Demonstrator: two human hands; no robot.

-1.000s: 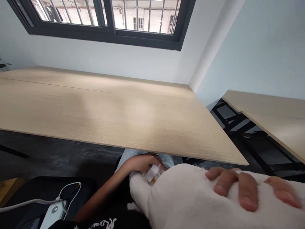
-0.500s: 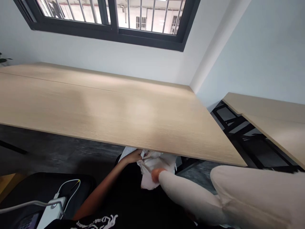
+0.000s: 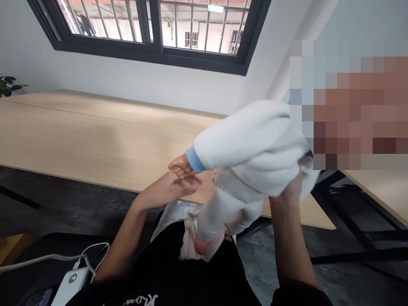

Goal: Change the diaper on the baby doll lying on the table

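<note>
A baby doll [image 3: 255,144] in a white fleece top with a blue cuff and pale trousers is held up over my lap and the table edge. My right hand [image 3: 288,189] grips it at the side of its body, with the fingers partly hidden by the clothing. My left hand [image 3: 175,187] is just below the doll's small hand [image 3: 180,165]. Its fingers are stretched out and slightly blurred, with nothing in them. On my lap lies a whitish cloth [image 3: 186,244], and one bare foot of the doll [image 3: 200,245] is against it.
A long light-wood table [image 3: 95,144] runs in front of me below a barred window [image 3: 153,51]. Another table [image 3: 376,191] with a black frame stands to the right. To my left, a white power bank [image 3: 72,284] with a cable sits on a black seat.
The doll has risen and turned upright from the lower right, so its arm and top now show. My right hand has come into view gripping it. My left hand has left the cloth and lifted.
</note>
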